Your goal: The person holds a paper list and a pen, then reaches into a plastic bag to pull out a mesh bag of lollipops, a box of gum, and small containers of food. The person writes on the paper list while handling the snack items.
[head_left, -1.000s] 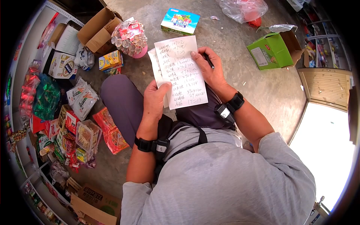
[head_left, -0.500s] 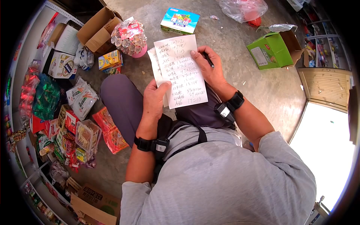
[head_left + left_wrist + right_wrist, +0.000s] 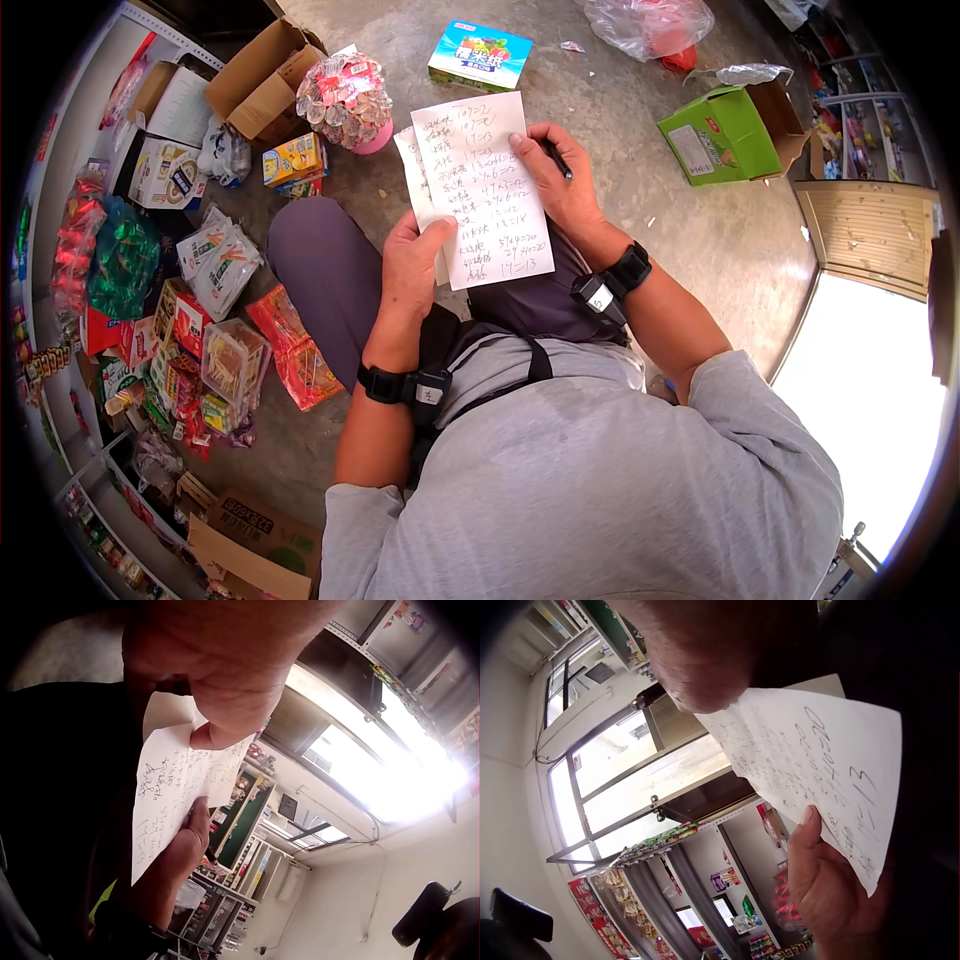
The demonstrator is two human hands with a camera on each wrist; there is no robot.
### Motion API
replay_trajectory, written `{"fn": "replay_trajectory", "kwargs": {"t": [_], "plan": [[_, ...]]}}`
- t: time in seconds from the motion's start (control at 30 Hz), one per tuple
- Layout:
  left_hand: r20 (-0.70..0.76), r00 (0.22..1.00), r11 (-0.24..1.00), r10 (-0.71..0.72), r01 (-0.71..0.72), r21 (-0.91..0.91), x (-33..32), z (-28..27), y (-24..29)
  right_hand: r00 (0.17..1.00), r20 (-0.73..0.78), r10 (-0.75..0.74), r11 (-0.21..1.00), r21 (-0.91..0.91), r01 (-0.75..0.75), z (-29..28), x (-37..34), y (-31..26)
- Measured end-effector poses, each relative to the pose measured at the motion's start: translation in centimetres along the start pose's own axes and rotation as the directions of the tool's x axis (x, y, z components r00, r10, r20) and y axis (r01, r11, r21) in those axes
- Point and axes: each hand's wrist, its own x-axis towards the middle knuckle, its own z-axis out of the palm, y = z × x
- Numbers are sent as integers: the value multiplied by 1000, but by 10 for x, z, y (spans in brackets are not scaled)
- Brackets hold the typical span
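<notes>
Two sheets of white paper overlap over the person's lap, the front sheet [image 3: 488,200] covered in handwritten lines and figures. The left hand [image 3: 412,262] pinches the lower left edge, its thumb on the front sheet and its fingers behind. At the upper right edge the right hand [image 3: 562,185] grips the same paper with its thumb on top. A black pen [image 3: 557,160] sticks out from the right hand's fingers. The rear sheet [image 3: 412,172] shows as a strip on the left. In the left wrist view, both thumbs rest on the written sheet [image 3: 169,791].
A blue box [image 3: 482,55] lies on the floor ahead, beside a pink-based jar of wrapped sweets [image 3: 345,105]. An open green carton [image 3: 720,140] stands at right. Snack packets, a clear tub [image 3: 235,360] and an open cardboard box [image 3: 262,85] crowd the left, before shelves.
Both hands keep their hold on the paper and stay nearly still. The sheets and the pen show almost no shift.
</notes>
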Motion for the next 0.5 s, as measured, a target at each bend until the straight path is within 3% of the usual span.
{"fn": "replay_trajectory", "kwargs": {"t": [0.5], "plan": [[-5, 1000, 1000, 10, -10, -10, -1, 1, 0, 1000, 5, 22, 1000, 21, -22, -2, -1, 0]]}}
